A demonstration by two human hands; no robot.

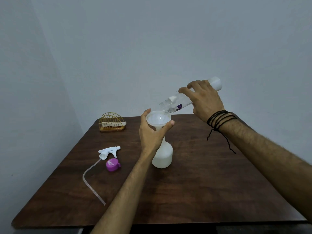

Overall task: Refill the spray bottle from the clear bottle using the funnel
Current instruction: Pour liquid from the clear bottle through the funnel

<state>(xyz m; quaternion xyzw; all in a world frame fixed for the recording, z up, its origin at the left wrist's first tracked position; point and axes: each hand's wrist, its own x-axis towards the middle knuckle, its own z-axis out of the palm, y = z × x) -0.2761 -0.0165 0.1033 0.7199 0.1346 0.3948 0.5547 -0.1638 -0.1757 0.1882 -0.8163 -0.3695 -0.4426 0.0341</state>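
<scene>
- My left hand [152, 132] grips the white funnel [157, 119] from below: thumb on its right side, fingers curled round the left of the cone and stem.
- Funnel is seated upright in the neck of the spray bottle [163, 155], which stands on the dark wooden table [211, 183] around mid-table.
- Spray bottle is white, translucent; lower body looks milky. Fill level: can't tell.
- My right hand [205, 100] holds the clear bottle [173, 103] from above, fingers wrapped over its middle, thumb side hidden underneath.
- Clear bottle is tilted, open mouth down-left, base [216, 82] up-right. Mouth sits right at the funnel's right rim; touching or just above, can't tell.
- A little clear liquid seems to show at the mouth of the bottle; stream itself not distinguishable.
- Black cord bracelet [219, 120] is wound several turns round my right wrist, loose end hanging.
- Sprayer head [109, 151] with its long dip tube [91, 181] lies on the table left of the spray bottle, off the bottle.
- Purple cap [112, 164] lies just beside the sprayer head, on its near side.
- Gold wire holder [112, 122] stands at the table's far-left corner, something pale inside it.
</scene>
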